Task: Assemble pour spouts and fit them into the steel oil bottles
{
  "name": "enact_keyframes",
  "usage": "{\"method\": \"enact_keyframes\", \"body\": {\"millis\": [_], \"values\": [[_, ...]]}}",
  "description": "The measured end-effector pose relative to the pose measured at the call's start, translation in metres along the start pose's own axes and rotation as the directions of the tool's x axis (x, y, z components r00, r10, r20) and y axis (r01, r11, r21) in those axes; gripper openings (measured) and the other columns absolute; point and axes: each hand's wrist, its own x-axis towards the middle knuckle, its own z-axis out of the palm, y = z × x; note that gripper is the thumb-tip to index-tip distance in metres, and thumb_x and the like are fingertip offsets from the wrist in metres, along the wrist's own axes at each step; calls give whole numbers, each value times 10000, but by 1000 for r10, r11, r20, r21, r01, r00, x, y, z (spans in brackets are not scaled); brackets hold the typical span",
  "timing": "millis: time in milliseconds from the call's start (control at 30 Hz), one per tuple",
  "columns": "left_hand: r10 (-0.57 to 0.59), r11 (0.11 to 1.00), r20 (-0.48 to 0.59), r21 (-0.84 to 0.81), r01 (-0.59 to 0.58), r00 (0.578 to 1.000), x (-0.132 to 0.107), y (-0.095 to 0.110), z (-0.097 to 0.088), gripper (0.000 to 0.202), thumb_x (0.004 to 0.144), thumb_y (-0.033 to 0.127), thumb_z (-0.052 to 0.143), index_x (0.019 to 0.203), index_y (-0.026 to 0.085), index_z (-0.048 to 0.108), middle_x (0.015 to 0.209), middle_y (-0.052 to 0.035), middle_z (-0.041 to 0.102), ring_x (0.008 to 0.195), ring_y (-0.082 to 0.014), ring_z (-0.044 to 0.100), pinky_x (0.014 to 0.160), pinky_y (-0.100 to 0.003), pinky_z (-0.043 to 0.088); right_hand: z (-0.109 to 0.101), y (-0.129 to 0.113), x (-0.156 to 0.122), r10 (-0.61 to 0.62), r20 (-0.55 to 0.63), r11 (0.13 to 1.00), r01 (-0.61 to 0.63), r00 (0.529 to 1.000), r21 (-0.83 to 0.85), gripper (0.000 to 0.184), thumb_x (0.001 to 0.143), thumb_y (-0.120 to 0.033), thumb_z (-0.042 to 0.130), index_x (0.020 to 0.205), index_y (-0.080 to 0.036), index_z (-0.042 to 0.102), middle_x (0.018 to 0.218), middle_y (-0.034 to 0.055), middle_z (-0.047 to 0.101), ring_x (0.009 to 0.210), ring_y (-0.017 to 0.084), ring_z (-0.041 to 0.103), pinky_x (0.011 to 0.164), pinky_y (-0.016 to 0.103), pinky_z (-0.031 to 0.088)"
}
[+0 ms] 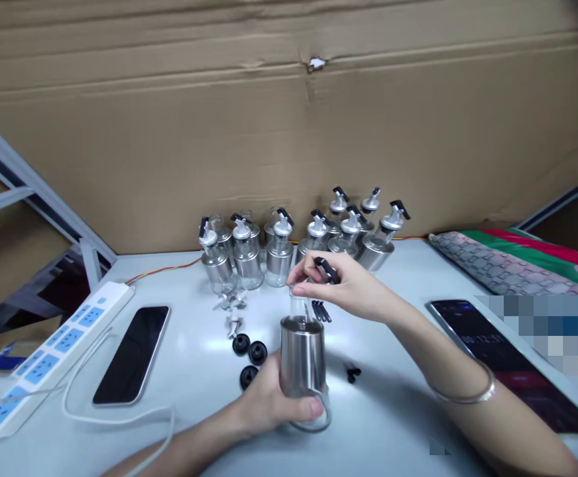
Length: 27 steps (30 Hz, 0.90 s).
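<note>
Bottle (303,351) is front-centre over table (194,371), near-upright: L hand (264,401) wrapped round its steel sleeve, R hand (341,285) pinched at its mouth w/ blk lever (327,270) poking out; can't tell if a pourer's seated. Prob. most done: approx. 8 pourers (283,227) on back-row bottles (280,255), few behind look topless. Prob. left to fit: loose silver spouts (235,322), blk discs (258,353), spare levers (321,311), tiny blk bits (351,379).

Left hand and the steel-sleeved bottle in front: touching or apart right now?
Touching. The head view shows the left hand wrapped around the steel-sleeved bottle low down, its thumb lying across the front.
</note>
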Motion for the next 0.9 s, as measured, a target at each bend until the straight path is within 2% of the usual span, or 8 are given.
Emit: {"method": "enact_keyframes", "body": {"millis": [100,167,233,333,467,633,800,900], "values": [[54,990,-49,130,-47,997,2,-5,-2,555,593,503,741,936,117,535,847,-64,596,749,-166,536,670,-274,402,-2,5,1,17,50,997,-21,999,77,407,767,-282,702,620,-203,331,857,32,664,807,151,600,724,302,432],[62,980,-77,194,-46,995,2,-7,-2,561,600,467,736,981,132,498,871,-59,590,756,-169,535,664,-275,404,-3,8,1,34,111,984,-53,993,167,408,759,-281,714,625,-203,337,859,37,660,817,154,598,718,298,438],[49,974,-83,226,-29,995,2,-8,-1,571,614,432,730,1031,139,473,901,-62,587,776,-177,541,676,-282,413,-2,11,1,23,120,961,-55,993,270,364,805,-327,674,671,-208,357,833,34,657,783,148,589,697,295,438],[29,973,-72,231,-12,997,0,-7,-1,591,632,404,717,1091,140,454,922,-66,581,793,-185,544,690,-290,419,2,15,3,-29,-3,926,28,1000,376,299,900,-402,548,737,-212,385,741,-1,618,699,127,545,664,285,417],[-11,979,-62,203,23,998,0,-5,-1,592,634,404,719,1094,141,455,915,-61,575,785,-182,540,686,-288,417,11,17,3,-15,-86,905,50,996,422,300,883,-375,590,713,-210,406,629,-39,548,635,115,476,618,261,366],[-28,984,-64,175,39,998,0,-3,-1,616,632,368,727,1128,150,433,924,-53,570,797,-179,539,706,-290,420,21,17,4,17,-222,892,86,975,444,316,899,-421,550,687,-192,500,752,-2,576,678,119,500,631,265,376],[-29,986,-49,165,36,998,0,-3,0,611,635,351,734,1129,159,432,936,-48,571,795,-172,536,723,-294,420,26,10,7,53,-292,798,136,955,588,468,849,-548,550,580,-198,393,687,4,521,648,132,510,595,271,412],[-33,986,-46,164,40,998,1,-2,0,590,639,338,734,1114,161,431,947,-51,567,808,-175,536,729,-296,419,29,5,9,80,-335,769,156,939,620,537,824,-630,517,546,-202,350,640,-1,464,618,132,500,569,272,426]]}}
